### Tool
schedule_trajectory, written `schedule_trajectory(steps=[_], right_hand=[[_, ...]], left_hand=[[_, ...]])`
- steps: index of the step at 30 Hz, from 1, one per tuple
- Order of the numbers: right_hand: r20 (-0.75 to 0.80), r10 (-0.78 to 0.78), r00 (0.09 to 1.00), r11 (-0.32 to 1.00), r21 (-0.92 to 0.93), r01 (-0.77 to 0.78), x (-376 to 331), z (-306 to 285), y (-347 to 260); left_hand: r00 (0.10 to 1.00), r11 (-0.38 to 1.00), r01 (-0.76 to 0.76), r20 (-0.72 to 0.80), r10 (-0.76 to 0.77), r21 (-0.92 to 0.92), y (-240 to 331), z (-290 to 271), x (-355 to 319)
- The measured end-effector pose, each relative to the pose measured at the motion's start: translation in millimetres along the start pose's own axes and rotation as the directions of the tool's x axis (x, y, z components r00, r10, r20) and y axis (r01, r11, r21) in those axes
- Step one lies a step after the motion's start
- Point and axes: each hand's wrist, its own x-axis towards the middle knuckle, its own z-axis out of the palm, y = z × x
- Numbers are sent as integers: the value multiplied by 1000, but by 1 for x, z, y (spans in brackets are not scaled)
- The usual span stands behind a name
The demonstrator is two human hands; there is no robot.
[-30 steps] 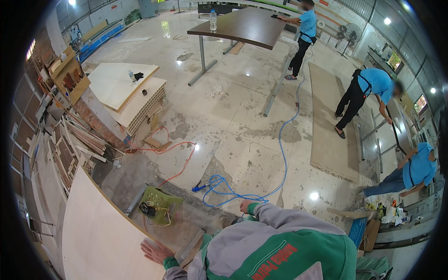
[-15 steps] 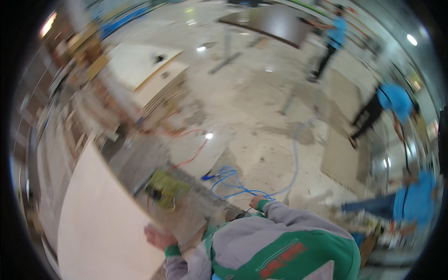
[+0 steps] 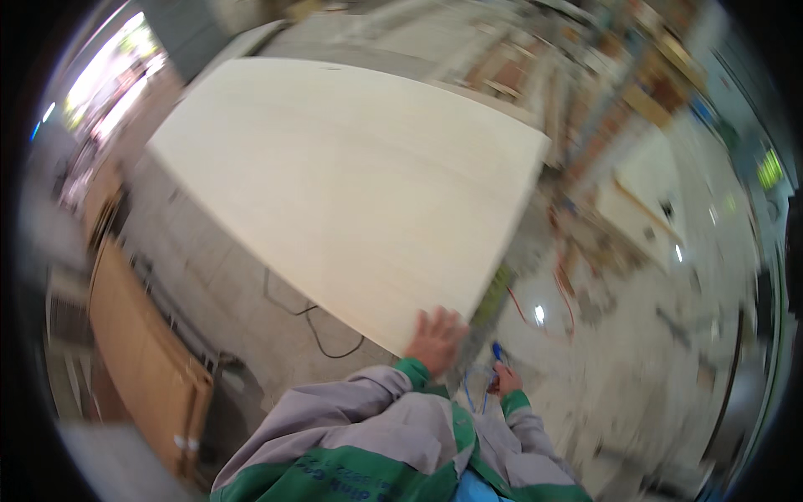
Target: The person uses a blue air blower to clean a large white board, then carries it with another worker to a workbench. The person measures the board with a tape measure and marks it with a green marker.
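Camera view's swung left — pale wood panel now fills the centre. Left hand spread wide at its near corner; right hand near blue hose nozzle — grip blurred, can't tell.

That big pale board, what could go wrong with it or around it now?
The left hand is at the near corner of the pale board, so the edge might scrape it. A black cable loops on the floor beside the board and could trip someone. The blue hose near the right hand might snag.
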Motion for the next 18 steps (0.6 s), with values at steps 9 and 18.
schedule_trajectory(steps=[9, 18], right_hand=[[547, -259, 796, 924, 380, 40, 65, 124, -234], [196, -396, 897, 897, 289, 334, 192, 141, -396]], left_hand=[[947, 948, -2, -305, -100, -317, -3, 25, -5], [627, 835, 400, -551, -550, -378, 4, 24, -8]])
